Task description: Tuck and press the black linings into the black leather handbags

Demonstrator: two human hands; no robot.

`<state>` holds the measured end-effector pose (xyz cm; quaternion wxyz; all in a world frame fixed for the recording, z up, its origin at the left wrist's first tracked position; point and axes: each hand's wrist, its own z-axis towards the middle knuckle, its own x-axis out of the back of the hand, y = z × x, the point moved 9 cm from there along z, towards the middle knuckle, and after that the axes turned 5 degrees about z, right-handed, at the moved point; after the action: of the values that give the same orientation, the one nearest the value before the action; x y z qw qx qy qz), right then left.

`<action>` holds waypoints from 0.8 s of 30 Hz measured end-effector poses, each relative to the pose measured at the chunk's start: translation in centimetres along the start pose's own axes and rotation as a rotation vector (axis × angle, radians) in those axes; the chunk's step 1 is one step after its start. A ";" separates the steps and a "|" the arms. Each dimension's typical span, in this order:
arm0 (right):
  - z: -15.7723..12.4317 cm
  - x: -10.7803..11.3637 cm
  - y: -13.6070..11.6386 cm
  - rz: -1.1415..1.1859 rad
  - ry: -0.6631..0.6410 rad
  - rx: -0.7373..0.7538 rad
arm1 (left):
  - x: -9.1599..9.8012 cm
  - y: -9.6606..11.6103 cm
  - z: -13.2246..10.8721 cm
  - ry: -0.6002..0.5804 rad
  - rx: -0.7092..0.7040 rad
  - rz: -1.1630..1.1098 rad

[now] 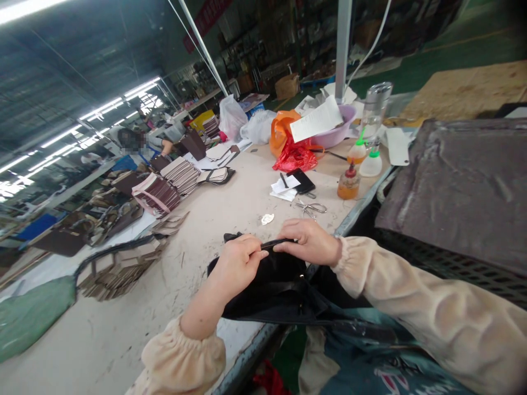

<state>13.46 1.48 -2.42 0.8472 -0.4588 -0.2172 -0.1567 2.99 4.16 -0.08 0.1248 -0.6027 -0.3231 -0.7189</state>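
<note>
A black bag (267,299) with small gold-coloured metal fittings lies at the table's near edge, partly hanging over it. My left hand (241,266) pinches the bag's upper edge between thumb and fingers. Close beside it, my right hand (307,240) grips the same edge, thumb below and fingers on top. A short stretch of the dark edge shows between the two hands. Just beyond them lie a small whitish piece (267,219) and a pair of scissors (312,208).
Glue bottles (348,184) stand at the right, near a purple basin (335,129) and a red plastic bag (295,156). A black phone (302,180) lies by white papers. Stacked brown pieces (156,195) line the left. A dark-covered crate (457,192) stands right; a co-worker (144,144) is behind.
</note>
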 end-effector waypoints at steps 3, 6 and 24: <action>0.2 -0.1 -0.2 -0.001 -0.008 0.020 | 0.1 -0.1 0.0 0.018 0.017 0.003; 0.3 0.1 -0.3 0.019 0.007 0.019 | 0.3 -0.3 0.0 0.044 0.071 0.022; -0.7 0.3 1.2 0.088 0.042 -0.025 | 0.5 -1.3 0.4 0.032 0.176 0.110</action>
<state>14.47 1.46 -3.45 0.8519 -0.4750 -0.1771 -0.1313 2.41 5.49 -0.02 0.2217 -0.5947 -0.3495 -0.6892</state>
